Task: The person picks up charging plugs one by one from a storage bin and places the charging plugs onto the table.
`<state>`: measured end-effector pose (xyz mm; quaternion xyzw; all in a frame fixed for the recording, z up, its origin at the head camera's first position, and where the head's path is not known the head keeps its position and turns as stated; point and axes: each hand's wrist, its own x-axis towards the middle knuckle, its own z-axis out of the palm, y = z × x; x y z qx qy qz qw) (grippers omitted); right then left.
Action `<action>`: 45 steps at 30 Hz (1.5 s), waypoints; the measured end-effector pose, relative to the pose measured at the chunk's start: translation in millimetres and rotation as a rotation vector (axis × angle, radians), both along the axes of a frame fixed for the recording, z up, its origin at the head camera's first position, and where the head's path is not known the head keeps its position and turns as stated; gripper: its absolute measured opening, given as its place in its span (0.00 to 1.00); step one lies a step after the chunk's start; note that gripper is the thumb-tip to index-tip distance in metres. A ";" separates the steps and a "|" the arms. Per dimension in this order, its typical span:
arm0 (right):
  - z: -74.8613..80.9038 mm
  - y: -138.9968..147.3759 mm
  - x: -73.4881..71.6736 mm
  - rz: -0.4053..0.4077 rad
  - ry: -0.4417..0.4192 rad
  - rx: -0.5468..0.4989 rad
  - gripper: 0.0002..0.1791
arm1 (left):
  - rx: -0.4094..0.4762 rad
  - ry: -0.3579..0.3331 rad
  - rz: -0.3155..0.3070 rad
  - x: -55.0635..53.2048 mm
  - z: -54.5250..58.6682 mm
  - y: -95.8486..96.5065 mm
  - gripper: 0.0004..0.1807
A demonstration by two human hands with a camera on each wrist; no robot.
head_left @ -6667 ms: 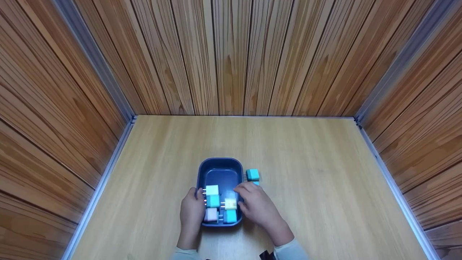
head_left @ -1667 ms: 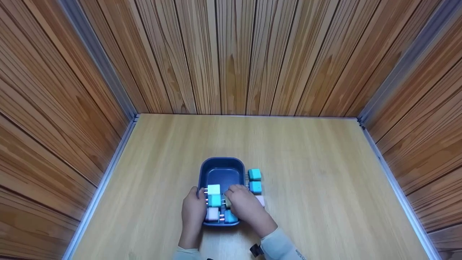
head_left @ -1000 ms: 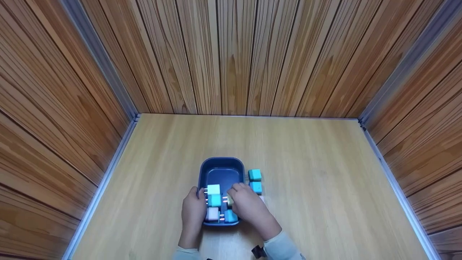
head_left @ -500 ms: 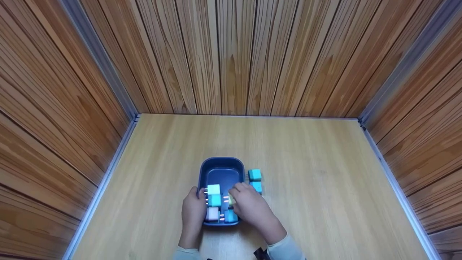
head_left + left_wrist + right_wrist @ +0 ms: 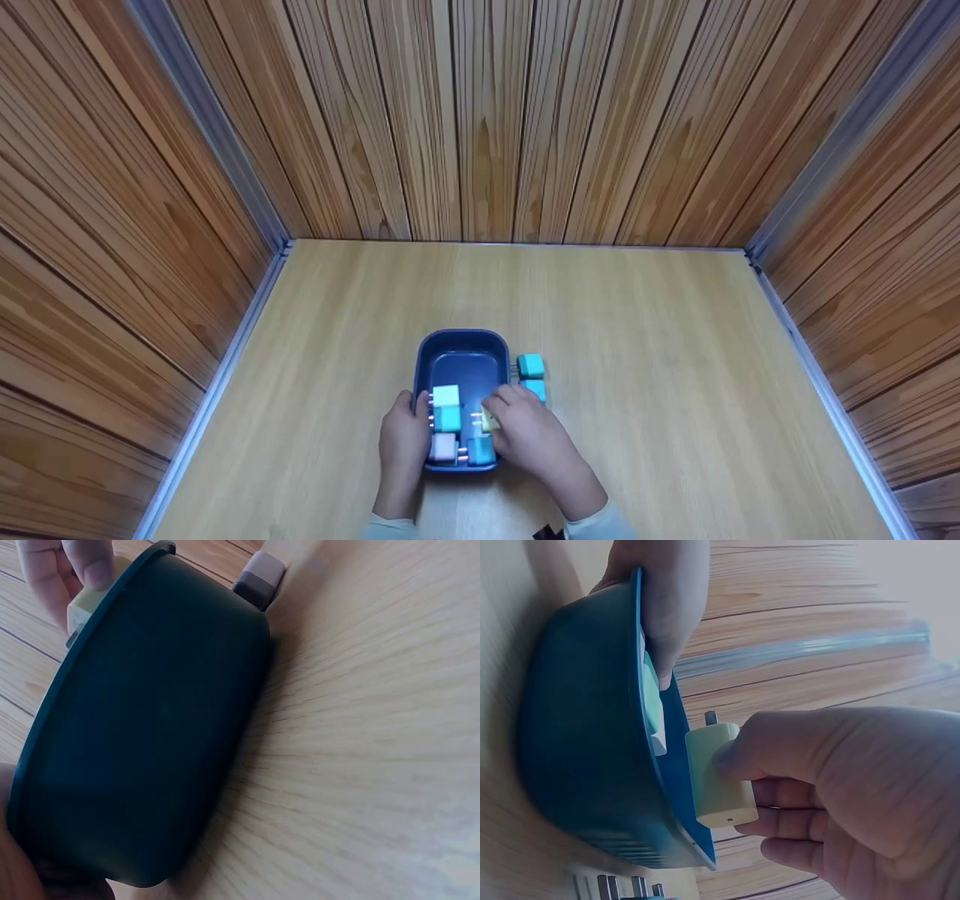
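Observation:
My right hand pinches a pale yellow charger plug between thumb and fingers, over the right rim of a dark blue plastic bin. Its metal prongs point left, toward the bin's inside. At the bin's left side, my left hand grips the rim, thumb on the inside. In the bin's near half lie a pale green plug, a teal plug, a pink plug and a blue plug.
Right of the bin, a teal plug and a blue plug lie on the wooden table. A pinkish plug sits beside the bin in the left wrist view. Wood-panelled walls enclose the table.
My right hand has taken hold of the yellow plug in the bin and moved it right to the rim. A pink plug appeared on the table, then became covered by this hand. Left hand stays.

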<state>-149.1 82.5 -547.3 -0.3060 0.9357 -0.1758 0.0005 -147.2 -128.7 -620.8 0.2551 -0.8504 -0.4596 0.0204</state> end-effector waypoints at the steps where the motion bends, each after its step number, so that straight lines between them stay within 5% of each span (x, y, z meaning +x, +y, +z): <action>1: 0.0 1.3 0.8 -0.009 -0.012 -0.003 0.24 | 0.000 0.002 0.000 0.2 0.0 0.0 0.20; 10: -1.2 11.8 5.3 -0.054 -0.054 -0.052 0.23 | 0.055 -0.021 0.005 0.2 -0.4 -2.5 0.29; 45: -0.7 52.8 13.1 -0.107 -0.037 -0.105 0.24 | 0.020 -0.002 0.003 -0.5 0.7 0.6 0.25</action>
